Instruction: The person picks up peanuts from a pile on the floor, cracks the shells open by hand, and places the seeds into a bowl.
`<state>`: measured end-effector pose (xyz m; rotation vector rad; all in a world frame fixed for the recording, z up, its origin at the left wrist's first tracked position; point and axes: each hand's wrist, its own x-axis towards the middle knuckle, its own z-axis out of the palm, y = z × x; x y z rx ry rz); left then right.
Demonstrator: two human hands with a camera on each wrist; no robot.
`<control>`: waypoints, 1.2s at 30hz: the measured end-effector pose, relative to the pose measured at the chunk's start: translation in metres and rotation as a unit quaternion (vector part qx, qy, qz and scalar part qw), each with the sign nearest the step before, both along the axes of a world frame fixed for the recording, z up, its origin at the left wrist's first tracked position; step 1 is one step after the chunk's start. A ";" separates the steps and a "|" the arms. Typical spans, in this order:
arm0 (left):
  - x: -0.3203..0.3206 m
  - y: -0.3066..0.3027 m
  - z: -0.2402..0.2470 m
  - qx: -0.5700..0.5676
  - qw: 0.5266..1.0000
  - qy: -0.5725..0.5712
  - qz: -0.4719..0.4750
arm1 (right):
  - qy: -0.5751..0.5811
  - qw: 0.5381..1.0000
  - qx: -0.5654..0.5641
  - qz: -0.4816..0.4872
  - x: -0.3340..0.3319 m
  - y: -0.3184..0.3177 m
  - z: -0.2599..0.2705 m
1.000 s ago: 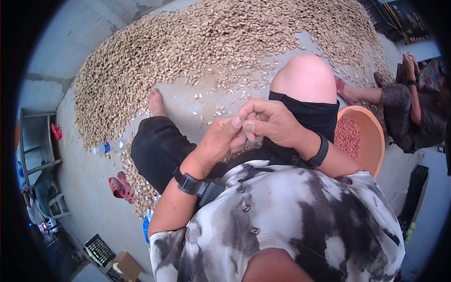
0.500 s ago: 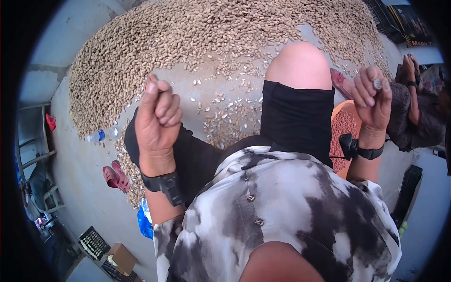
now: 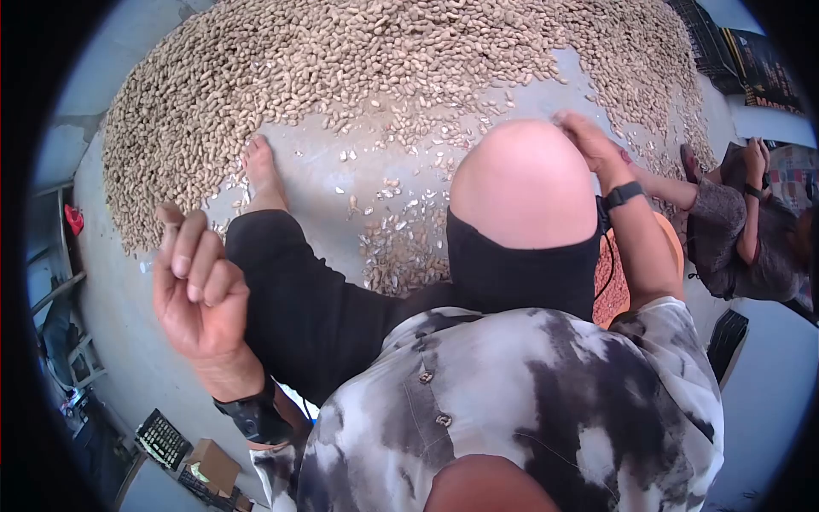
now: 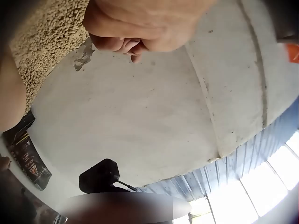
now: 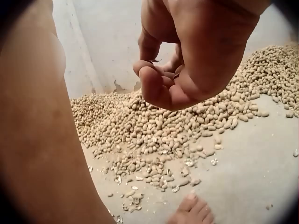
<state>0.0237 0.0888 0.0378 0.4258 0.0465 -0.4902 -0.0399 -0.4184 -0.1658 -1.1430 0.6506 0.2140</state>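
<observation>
In the head view my left hand [image 3: 200, 299] is raised at the left, palm up, fingers loosely curled, and no object shows in it. The left wrist view has the same hand [image 4: 145, 23] at the top edge, over pale wall. My right hand [image 3: 589, 141] is just beyond the bare knee [image 3: 525, 183], partly hidden by it. In the right wrist view that hand [image 5: 196, 51] has bent fingers in front of the peanut pile [image 5: 159, 126]; a thin dark edge shows by the fingertips, and whether they hold anything is unclear.
An orange basin [image 3: 672, 243] of reddish kernels stands by my right forearm. Shell scraps [image 3: 401, 247] litter the floor between the legs. Another person [image 3: 742, 213] sits at the right. A cardboard box [image 3: 213, 465] and a black crate [image 3: 162, 439] are at lower left.
My hands were together a second ago and have parted. The left went outward to the left; the right went over to the basin side, then forward past the knee.
</observation>
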 end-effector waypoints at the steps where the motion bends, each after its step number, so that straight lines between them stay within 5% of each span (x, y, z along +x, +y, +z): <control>1: -0.003 -0.012 -0.008 -0.005 0.999 0.039 -0.005 | 0.015 0.997 -0.019 0.077 0.008 0.016 -0.015; 6: 0.004 -0.024 -0.021 0.065 0.995 0.070 0.027 | 0.046 0.899 -0.063 0.431 0.042 0.083 -0.098; 10: 0.024 -0.023 -0.021 0.110 0.988 0.089 0.063 | 0.026 0.826 -0.044 0.562 0.045 0.087 -0.185; 13: 0.033 -0.030 -0.019 0.138 0.986 0.076 0.059 | 0.042 0.852 -0.134 0.505 0.065 0.082 -0.165; 15: 0.039 -0.036 -0.018 0.156 0.984 0.070 0.043 | -0.053 0.849 -0.238 0.468 0.072 0.071 -0.184; 22: 0.047 -0.057 -0.030 0.216 0.970 0.106 0.036 | -0.166 0.780 -0.444 0.408 0.076 0.073 -0.206; 32: 0.048 -0.064 -0.035 0.267 0.959 0.090 0.032 | -0.109 0.809 -0.462 0.348 0.055 0.059 -0.208; 36: 0.047 -0.064 -0.034 0.262 0.961 0.089 0.020 | -0.109 0.784 -0.491 0.365 0.054 0.060 -0.203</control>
